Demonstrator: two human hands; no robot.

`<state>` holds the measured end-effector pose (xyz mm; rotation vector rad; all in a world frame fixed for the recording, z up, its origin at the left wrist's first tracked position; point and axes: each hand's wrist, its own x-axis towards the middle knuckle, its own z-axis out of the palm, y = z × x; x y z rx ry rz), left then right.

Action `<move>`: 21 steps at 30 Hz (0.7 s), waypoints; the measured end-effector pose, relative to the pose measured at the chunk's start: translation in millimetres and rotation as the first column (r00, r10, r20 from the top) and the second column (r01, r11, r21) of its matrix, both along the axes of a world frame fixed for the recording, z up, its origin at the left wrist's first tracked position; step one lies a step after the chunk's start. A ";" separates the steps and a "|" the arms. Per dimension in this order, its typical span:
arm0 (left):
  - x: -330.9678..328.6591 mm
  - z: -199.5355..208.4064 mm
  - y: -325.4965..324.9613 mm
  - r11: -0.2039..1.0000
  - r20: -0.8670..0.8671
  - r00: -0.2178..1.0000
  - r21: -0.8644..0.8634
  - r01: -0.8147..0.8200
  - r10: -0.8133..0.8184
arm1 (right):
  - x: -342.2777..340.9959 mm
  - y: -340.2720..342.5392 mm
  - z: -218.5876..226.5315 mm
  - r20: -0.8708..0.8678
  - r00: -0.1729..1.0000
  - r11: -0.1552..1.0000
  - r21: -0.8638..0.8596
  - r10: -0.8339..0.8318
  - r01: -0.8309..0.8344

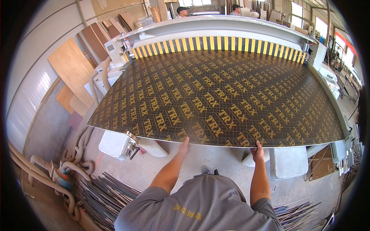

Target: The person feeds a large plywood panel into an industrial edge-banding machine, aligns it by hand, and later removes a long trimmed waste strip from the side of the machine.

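Observation:
A large flat board (227, 102) with a black face, a pale grid and repeated gold lettering lies across a wide panel-cutting machine. Its near edge bows toward me in this view. My left hand (184, 148) grips that edge left of its middle, thumb on top and fingers underneath. Farther right, my right hand (258, 152) holds the same edge, its thumb also resting on the upper face. Most of the fingers of both hands are hidden beneath the board. Its far edge meets the yellow-and-black striped guard (216, 44) under the machine's beam (216, 24).
White table supports (289, 163) stick out below the board, one with a metal clamp (133, 148). Hoses (73, 169) and thin offcut strips (106, 198) lie at left; more strips (298, 215) lie at right. Two people (182, 12) stand beyond the beam. Sheets (71, 71) lean at left.

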<state>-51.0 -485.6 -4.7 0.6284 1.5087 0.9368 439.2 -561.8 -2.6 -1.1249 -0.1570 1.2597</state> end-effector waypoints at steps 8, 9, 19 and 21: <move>-1.9 -1.4 6.8 0.995 -0.013 0.999 -0.088 -0.039 0.038 | -0.9 5.6 -2.7 -0.036 0.999 0.997 0.072 0.034 -0.032; -1.5 0.4 6.6 1.000 0.013 1.000 -0.014 -0.012 0.012 | -0.8 6.9 -4.0 -0.046 0.999 1.000 -0.011 0.001 -0.002; 0.1 2.7 9.3 0.997 0.044 0.996 0.001 -0.072 0.071 | 9.0 18.9 -37.3 0.226 0.971 0.993 -0.106 0.083 -0.060; -1.6 11.9 9.3 0.999 0.132 0.991 -0.003 -0.035 0.035 | 12.0 21.2 -44.2 0.009 0.999 0.993 -0.111 0.038 -0.037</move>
